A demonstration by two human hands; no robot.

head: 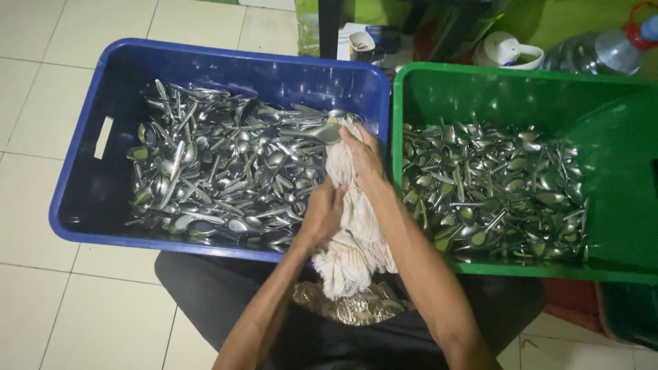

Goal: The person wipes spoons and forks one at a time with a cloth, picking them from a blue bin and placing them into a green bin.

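Both hands grip one striped cloth [356, 233] over the right edge of the blue bin [103, 137]. The right hand [362, 154] closes the cloth around a spoon [322, 131]; the left hand [321, 211] clenches it lower. Two bins of heaped cutlery stand on the tiled floor [41, 82], the green bin [617, 130] just beside.
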